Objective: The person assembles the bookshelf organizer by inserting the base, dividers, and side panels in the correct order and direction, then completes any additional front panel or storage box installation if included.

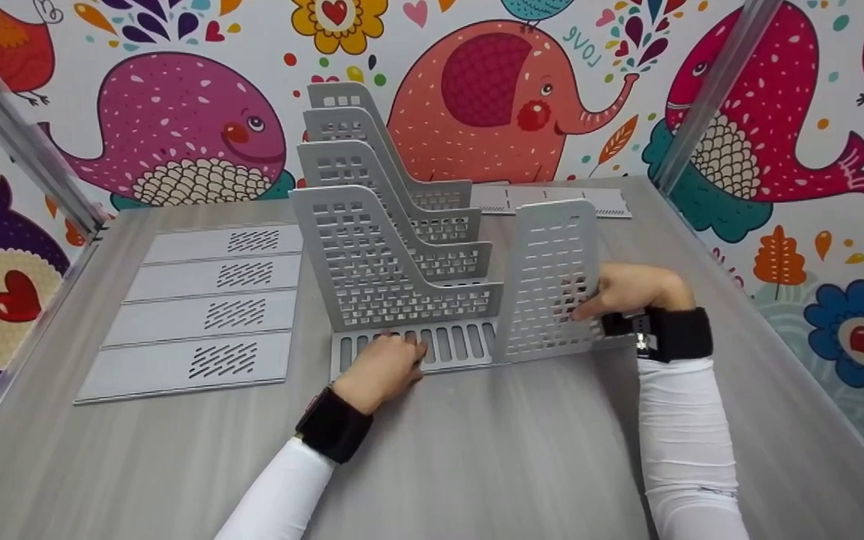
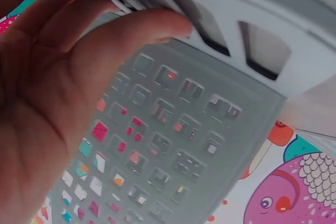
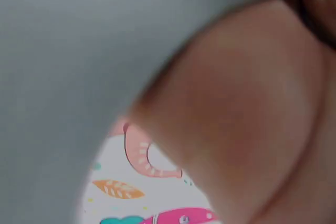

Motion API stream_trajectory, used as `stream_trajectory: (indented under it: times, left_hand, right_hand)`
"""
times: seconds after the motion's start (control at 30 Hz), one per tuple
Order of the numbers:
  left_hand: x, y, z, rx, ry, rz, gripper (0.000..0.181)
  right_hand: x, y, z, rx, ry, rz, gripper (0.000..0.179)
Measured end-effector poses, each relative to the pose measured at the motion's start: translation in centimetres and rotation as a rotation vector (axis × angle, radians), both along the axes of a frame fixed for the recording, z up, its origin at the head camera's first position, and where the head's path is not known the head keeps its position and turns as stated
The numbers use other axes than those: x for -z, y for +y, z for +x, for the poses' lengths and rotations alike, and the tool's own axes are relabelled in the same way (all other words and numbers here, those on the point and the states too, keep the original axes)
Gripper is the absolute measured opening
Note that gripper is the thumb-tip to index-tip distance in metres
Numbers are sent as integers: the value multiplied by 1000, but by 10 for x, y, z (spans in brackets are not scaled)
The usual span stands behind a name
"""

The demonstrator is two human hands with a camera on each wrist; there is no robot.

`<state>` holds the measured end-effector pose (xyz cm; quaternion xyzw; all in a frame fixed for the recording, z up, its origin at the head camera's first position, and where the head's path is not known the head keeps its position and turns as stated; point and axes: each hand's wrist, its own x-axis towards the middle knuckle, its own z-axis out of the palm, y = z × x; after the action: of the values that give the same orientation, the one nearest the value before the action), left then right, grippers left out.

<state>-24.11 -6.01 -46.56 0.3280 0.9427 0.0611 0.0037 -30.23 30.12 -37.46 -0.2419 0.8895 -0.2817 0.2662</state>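
Observation:
A grey plastic file rack (image 1: 402, 247) stands mid-table, with several tall perforated dividers rising in a row. Along its near side lies a slotted base strip (image 1: 458, 343). My left hand (image 1: 383, 367) rests on that strip; in the left wrist view the thumb (image 2: 152, 24) touches it beside a slot, close to a perforated divider (image 2: 157, 145). At the rack's right, my right hand (image 1: 631, 289) grips the edge of an upright panel (image 1: 548, 277) with rows of slits, thumb on its near face. The right wrist view is mostly filled by a blurred grey surface (image 3: 68, 77) and skin.
Flat grey panels (image 1: 192, 307) with slit patterns lie in a row on the table (image 1: 477, 457) at the left. Another flat strip (image 1: 567, 201) lies behind the rack. Patterned walls and metal posts (image 1: 724, 90) enclose the table.

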Motion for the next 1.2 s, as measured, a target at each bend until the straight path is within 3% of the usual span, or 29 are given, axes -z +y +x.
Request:
stream_trajectory:
  times: [0.23,0.43,0.63,1.03,1.13,1.2]
  left_hand:
    - [2,-11,-11,33,-8,146,27]
    - [1,-14,-12,47,-8,147,30]
    - [1,-14,-10,38,-27,146,31]
    - [-1,-13,-7,26,-4,156,25]
    - [-5,-16,-8,27,-72,161,21]
    - [-11,-21,-9,27,-166,169,19]
  right_hand:
    - [0,-24,1,-123,-11,-5,37]
    - [3,-24,3,-156,-9,-12,38]
    - [13,-28,8,-247,15,-44,44]
    - [24,-88,14,-356,74,-191,49]
    - [27,-84,12,-343,73,-165,45]
    - [26,-75,11,-322,96,-82,22]
